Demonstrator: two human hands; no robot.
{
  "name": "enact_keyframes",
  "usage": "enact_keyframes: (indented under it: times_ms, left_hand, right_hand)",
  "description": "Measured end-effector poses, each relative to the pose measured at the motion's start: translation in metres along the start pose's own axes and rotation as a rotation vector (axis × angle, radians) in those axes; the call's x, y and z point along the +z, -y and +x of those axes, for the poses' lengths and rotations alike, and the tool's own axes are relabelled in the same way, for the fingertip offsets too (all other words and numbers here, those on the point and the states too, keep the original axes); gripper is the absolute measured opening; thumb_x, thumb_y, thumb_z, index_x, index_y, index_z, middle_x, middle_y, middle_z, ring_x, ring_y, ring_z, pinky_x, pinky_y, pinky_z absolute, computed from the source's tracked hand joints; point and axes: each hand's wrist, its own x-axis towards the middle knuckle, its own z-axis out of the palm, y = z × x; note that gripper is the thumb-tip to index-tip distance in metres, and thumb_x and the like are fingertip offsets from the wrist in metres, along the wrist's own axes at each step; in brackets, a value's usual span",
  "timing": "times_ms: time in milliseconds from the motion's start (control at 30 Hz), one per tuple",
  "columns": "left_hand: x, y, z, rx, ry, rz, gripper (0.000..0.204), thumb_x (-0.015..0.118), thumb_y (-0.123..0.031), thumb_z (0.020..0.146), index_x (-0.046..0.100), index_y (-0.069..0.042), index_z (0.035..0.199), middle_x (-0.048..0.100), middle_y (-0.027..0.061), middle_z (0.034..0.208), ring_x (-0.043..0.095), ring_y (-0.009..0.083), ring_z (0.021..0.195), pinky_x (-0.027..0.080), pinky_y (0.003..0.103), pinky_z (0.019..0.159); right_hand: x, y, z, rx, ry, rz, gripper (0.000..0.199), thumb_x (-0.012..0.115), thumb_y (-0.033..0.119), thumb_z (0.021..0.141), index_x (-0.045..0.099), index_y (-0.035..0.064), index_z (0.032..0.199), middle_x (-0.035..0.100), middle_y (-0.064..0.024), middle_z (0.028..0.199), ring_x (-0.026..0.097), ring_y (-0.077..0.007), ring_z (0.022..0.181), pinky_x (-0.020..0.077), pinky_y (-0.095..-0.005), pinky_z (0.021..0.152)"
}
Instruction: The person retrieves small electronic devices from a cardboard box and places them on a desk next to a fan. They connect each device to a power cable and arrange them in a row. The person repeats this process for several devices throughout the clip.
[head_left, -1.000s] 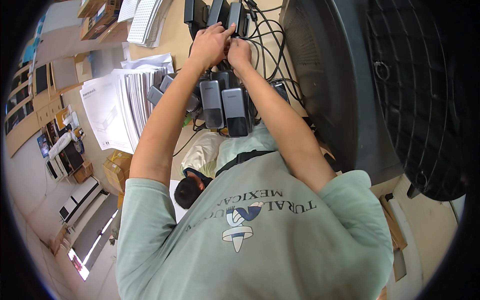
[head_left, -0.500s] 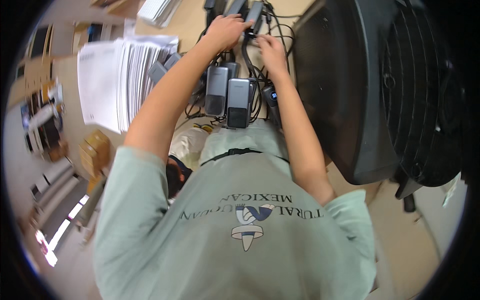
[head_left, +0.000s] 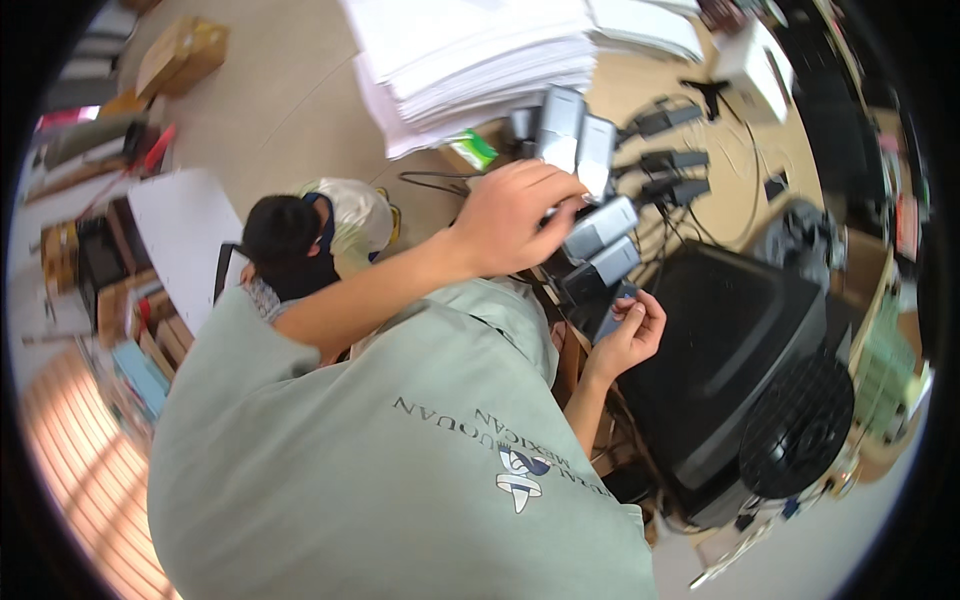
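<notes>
Several grey-and-black power banks stand bunched together on the table, some upright and some leaning. My left hand is slightly blurred above their left side. Its fingers curl and the thumb bends toward them, with the tips close to a power bank; what they hold, if anything, is hidden. Lower and to the right, my right hand is closed, thumb against fingers, on a dark grey power bank at the near end of the row. Black plugs with cables lie beyond the group.
Stacked white paper stands at the far left of the power banks, beside a small green packet. A large black case takes up the right side. Another person crouches at left. A white box stands at the far right.
My view has swung round, so the table looks turned. My left hand has come off the far power banks; my right hand has left the cables and is now at the near power bank.
</notes>
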Motion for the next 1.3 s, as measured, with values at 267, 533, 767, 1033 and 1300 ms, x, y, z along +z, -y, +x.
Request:
enact_keyframes:
  times_ms: [267,533,767,1033,1300]
  left_hand:
    - [-0.057,0.061,-0.268,-0.943,0.188,0.210,0.025,0.060,-0.018,0.089,0.068,-0.005,0.110,0.073,0.0143,0.102,0.071,0.0322,0.090,0.055,0.041,0.081]
    - [0.023,0.088,-0.484,-1.482,-0.627,-0.169,0.035,0.067,-0.025,0.087,0.070,-0.001,0.113,0.074,0.0153,0.107,0.070,0.0262,0.100,0.053,0.036,0.091]
    - [0.037,0.075,-0.532,-1.652,-0.753,-0.080,0.038,0.062,-0.025,0.088,0.071,0.001,0.115,0.075,0.0162,0.103,0.072,0.0263,0.097,0.055,0.037,0.088]
    - [-0.002,0.147,-0.533,-1.518,-1.081,-0.065,0.038,0.066,-0.026,0.090,0.067,-0.004,0.121,0.072,0.0178,0.110,0.070,0.0296,0.104,0.053,0.039,0.092]
    - [-0.184,0.091,-0.351,-1.098,-1.034,0.776,0.065,0.073,-0.021,0.088,0.047,-0.004,0.145,0.048,0.0208,0.140,0.046,0.0412,0.127,0.037,0.049,0.109]
  right_hand:
    - [0.129,0.071,0.040,-0.292,0.405,0.169,0.018,0.050,0.002,0.101,0.064,-0.0026,0.111,0.061,-0.0045,0.074,0.054,-0.0095,0.064,0.0442,-0.0224,0.061]
    - [0.220,0.037,-0.054,0.047,1.270,0.138,0.017,0.058,0.004,0.100,0.064,-0.0005,0.114,0.065,-0.0033,0.097,0.059,-0.0092,0.083,0.0493,-0.0236,0.077]
    - [0.282,-0.082,-0.113,-0.296,1.969,-0.558,0.037,0.063,0.029,0.095,0.063,0.0020,0.120,0.072,-0.0188,0.104,0.070,-0.0320,0.097,0.0537,-0.0406,0.087]
    - [0.357,-0.126,-0.131,0.037,1.929,-0.487,0.034,0.059,0.022,0.098,0.061,-0.0001,0.123,0.072,-0.0108,0.094,0.069,-0.0197,0.083,0.0543,-0.0340,0.073]
    - [0.473,-0.171,-0.130,0.421,1.602,-0.681,0.027,0.052,0.015,0.100,0.060,-0.0007,0.119,0.070,-0.0135,0.088,0.066,-0.0175,0.065,0.0496,-0.0274,0.052]
